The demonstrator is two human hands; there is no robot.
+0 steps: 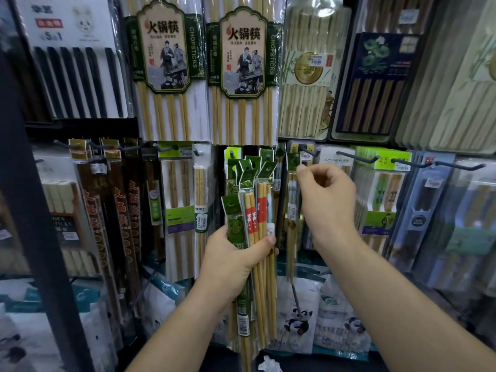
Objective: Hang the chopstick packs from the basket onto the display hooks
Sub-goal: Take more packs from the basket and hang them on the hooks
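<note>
A bundle of chopstick packs [253,208] is gripped upright in the left hand [230,264] before a crowded shop display, the fingers wrapped round its middle and the thumb pressed across the front; green header cards fan out at the top, while the lower ends are cut off by the bottom edge. A single pack [292,183] is pinched by its green header between thumb and forefinger of the right hand [327,191], the other fingers curled loosely behind. The header is held level with the row of display hooks [357,157] – whether it is already threaded onto one cannot be told, as the hook tip there is masked by card and fingertips. Large hot-pot chopstick packs [163,63] are hung above, their tops lost beyond the frame. Goods to either side are blurred and their labels mostly unreadable. Panda-printed bags [298,318] are partly hidden behind the forearms, and the left of the display is blocked by a dark upright [32,210].
</note>
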